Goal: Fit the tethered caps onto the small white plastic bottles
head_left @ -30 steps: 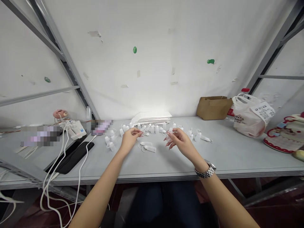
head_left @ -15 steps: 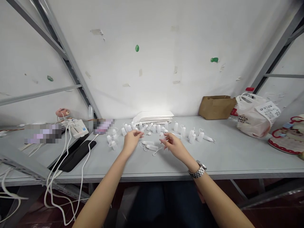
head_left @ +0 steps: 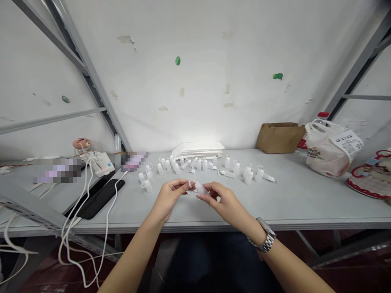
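Note:
My right hand [head_left: 224, 198] is closed around a small translucent squeeze bottle [head_left: 200, 189], tilted with its top toward the left. At that top end, the thumb and fingers of my left hand [head_left: 171, 198] pinch a small white cap [head_left: 191, 184]. Both hands meet just above the front middle of the table; the fingers partly hide the bottle and its cap. Beyond them stand several like bottles in a loose row, among them one squeeze bottle [head_left: 248, 176] on the right and another bottle [head_left: 148, 186] on the left. A capped bottle [head_left: 227, 174] lies on its side.
White sheets [head_left: 198, 149] are stacked against the wall. A brown cardboard box [head_left: 279, 139] and a plastic bag [head_left: 328, 150] are at the back right. On the left lie a black phone-like slab [head_left: 102, 199], white cables [head_left: 89, 195] and a power strip [head_left: 101, 163].
My hands have come together and nearer to me, bringing the bottle and cap to each other. The bottles that lay between the hands are now mostly hidden or gone from that spot.

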The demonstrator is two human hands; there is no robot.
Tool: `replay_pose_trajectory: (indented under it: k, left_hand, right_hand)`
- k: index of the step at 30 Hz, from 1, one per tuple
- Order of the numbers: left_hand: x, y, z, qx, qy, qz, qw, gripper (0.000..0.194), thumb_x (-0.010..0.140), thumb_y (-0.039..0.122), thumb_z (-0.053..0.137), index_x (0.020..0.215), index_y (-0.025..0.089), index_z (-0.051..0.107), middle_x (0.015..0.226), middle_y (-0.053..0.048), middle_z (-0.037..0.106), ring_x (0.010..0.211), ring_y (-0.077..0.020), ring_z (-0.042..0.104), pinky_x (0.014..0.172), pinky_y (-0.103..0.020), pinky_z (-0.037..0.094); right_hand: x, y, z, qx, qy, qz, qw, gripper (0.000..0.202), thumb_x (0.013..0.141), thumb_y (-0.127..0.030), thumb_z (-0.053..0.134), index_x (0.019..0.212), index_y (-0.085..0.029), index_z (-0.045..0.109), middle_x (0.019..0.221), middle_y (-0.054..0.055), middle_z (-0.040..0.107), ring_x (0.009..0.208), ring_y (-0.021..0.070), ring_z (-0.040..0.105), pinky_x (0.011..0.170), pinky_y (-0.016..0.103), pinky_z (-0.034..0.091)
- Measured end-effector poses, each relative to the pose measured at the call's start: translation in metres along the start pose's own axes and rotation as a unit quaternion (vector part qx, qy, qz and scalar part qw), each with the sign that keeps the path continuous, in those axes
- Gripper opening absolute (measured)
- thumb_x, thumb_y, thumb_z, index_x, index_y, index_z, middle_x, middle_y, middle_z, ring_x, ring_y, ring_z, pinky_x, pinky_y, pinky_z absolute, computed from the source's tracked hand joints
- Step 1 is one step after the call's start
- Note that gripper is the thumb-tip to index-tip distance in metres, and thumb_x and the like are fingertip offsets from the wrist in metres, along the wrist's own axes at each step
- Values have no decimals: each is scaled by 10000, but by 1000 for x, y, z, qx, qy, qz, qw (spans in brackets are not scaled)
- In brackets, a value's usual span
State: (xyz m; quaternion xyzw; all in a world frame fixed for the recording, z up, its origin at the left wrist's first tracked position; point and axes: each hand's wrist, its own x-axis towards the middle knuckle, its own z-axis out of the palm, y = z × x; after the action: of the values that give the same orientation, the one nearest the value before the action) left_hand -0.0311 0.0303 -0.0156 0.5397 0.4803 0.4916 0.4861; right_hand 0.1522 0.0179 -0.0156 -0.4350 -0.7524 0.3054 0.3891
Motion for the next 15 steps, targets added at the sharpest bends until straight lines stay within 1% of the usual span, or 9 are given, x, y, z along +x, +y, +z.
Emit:
replay_pose_trajectory:
  k: [3, 11, 15]
  left_hand:
    - [-5, 2, 4, 0, 10, 9, 1000, 223, 689, 358, 660, 814, 181, 714, 844, -52, 730, 806, -182, 622, 733, -280, 447]
    - [-10, 7, 12, -29, 7, 13, 999, 249, 703, 350, 645, 871, 181, 719, 902, -53, 733, 906, -217, 632, 857, -329, 451]
    - [-14, 11, 13, -28, 17, 10, 999, 263, 682, 352, 661, 871, 178, 718, 932, -63, 730, 946, -234, 628, 887, -350, 447]
  right_hand:
    - [-2, -3, 5, -14, 11, 2, 1000, 218, 800, -403, 574, 894, -208, 603, 743, 16, 599, 631, 145, 532, 586, 268, 452]
    - [-1, 0, 8, -32, 31, 6, 999, 219, 815, -403, 556, 894, -202, 594, 736, 18, 589, 624, 146, 521, 584, 271, 444]
    - [-1, 1, 9, -49, 43, -8, 998, 204, 823, -379, 554, 907, -197, 594, 760, 25, 600, 626, 142, 523, 590, 266, 446]
